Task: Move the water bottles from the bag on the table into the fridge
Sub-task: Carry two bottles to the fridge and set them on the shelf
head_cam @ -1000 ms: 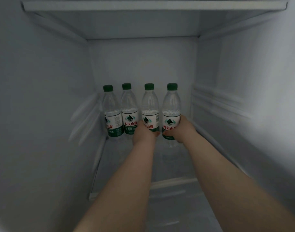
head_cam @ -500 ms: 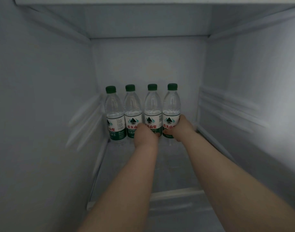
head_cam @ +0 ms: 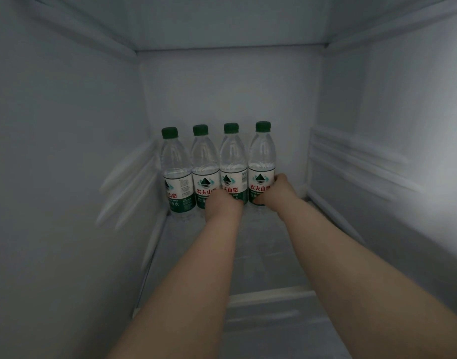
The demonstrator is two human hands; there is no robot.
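Observation:
Several clear water bottles with green caps and green-white labels stand upright in a row at the back of a fridge shelf (head_cam: 261,255). My left hand (head_cam: 223,203) is wrapped around the lower part of the third bottle (head_cam: 233,156). My right hand (head_cam: 276,193) grips the rightmost bottle (head_cam: 262,154) at its label. The two bottles on the left (head_cam: 176,164) (head_cam: 203,161) stand free of my hands. All the bottles touch or nearly touch each other. The bag and table are out of view.
The fridge's left wall (head_cam: 66,177) and right wall (head_cam: 390,164) close in the shelf, with ribbed rails on both sides. Another shelf edge (head_cam: 230,50) runs overhead. Open shelf floor lies in front of the bottles.
The view has shifted closer into the fridge. The two held bottles have closed up against the row at the back wall. Both hands keep their grip.

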